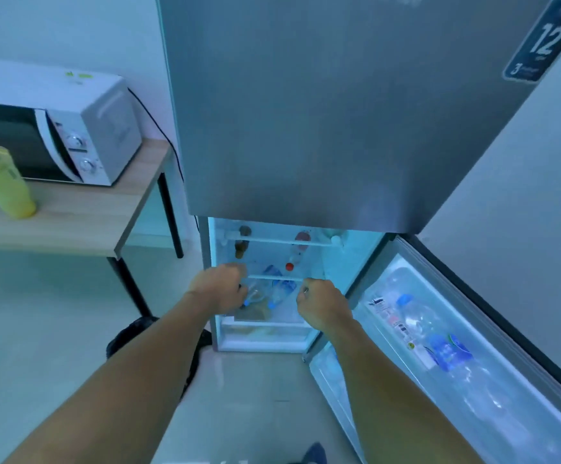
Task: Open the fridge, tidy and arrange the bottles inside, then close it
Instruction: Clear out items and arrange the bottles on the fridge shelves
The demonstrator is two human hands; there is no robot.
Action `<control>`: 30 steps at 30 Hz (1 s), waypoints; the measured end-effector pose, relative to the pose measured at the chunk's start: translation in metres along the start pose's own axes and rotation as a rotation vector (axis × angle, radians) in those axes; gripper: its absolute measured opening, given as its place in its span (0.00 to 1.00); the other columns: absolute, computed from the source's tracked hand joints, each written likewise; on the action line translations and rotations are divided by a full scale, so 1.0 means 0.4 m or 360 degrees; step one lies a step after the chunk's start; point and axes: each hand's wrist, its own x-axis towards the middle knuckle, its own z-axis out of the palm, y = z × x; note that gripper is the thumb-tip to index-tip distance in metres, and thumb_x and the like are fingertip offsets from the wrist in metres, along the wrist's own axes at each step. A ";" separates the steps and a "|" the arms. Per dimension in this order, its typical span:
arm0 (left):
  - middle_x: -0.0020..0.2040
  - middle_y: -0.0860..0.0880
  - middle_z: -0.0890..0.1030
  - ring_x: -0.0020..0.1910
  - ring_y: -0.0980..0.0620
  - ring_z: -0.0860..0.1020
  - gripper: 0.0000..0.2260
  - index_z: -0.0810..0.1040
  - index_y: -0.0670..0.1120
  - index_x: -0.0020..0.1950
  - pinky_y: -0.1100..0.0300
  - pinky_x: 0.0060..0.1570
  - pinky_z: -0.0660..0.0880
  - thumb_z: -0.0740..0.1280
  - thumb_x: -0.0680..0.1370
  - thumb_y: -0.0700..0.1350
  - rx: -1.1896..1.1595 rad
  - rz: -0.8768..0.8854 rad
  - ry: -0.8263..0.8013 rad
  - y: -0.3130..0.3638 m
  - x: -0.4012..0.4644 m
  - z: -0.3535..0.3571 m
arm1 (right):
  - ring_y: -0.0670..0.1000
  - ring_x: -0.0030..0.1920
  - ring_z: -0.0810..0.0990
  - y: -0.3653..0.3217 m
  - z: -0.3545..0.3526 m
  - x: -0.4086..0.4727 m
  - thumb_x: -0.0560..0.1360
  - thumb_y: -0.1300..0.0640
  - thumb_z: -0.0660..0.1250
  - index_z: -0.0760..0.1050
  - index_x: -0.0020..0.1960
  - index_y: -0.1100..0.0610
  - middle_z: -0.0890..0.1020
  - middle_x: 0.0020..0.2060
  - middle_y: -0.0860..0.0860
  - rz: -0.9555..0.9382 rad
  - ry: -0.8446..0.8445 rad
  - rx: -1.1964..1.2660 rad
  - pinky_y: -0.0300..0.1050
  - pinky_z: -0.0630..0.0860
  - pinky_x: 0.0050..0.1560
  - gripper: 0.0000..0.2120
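The fridge (339,112) stood with its lower door (456,346) swung open to the right, clear water bottles (439,343) lying in the door rack. Both arms reached into the lit lower compartment. The left hand (220,284) was curled over a small clear bottle (254,296) on the lower shelf; whether it gripped it could not be told. The right hand (322,304) was clenched just right of a blue-labelled bottle (281,291). A microwave (71,135) sat on the surface (71,222) at left.

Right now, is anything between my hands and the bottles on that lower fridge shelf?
Nothing visible blocks them. The lower door is swung open to the right, and both the left hand and right hand are already at the shelf opening, right beside the bottles lying there.
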 end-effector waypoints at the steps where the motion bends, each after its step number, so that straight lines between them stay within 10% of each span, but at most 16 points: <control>1: 0.56 0.48 0.80 0.51 0.44 0.79 0.13 0.73 0.52 0.57 0.50 0.52 0.77 0.59 0.75 0.53 -0.0021 -0.0032 0.0004 -0.013 0.006 0.030 | 0.58 0.51 0.78 -0.005 0.029 0.021 0.78 0.55 0.56 0.76 0.54 0.56 0.79 0.52 0.55 -0.0037 -0.0010 -0.0017 0.48 0.75 0.51 0.12; 17: 0.60 0.49 0.77 0.54 0.43 0.78 0.14 0.74 0.51 0.62 0.52 0.49 0.73 0.59 0.78 0.50 0.0074 -0.0053 0.0027 -0.172 -0.046 0.679 | 0.58 0.51 0.78 0.202 0.702 -0.002 0.78 0.54 0.57 0.77 0.55 0.57 0.79 0.52 0.55 -0.0222 -0.0067 -0.0163 0.47 0.74 0.48 0.13; 30: 0.60 0.49 0.77 0.55 0.44 0.77 0.14 0.74 0.50 0.62 0.51 0.51 0.74 0.59 0.79 0.50 0.0108 -0.0104 0.0099 -0.144 -0.126 0.773 | 0.58 0.53 0.78 0.211 0.792 -0.078 0.79 0.53 0.58 0.77 0.57 0.57 0.79 0.54 0.54 -0.0320 -0.0054 -0.0134 0.48 0.76 0.50 0.13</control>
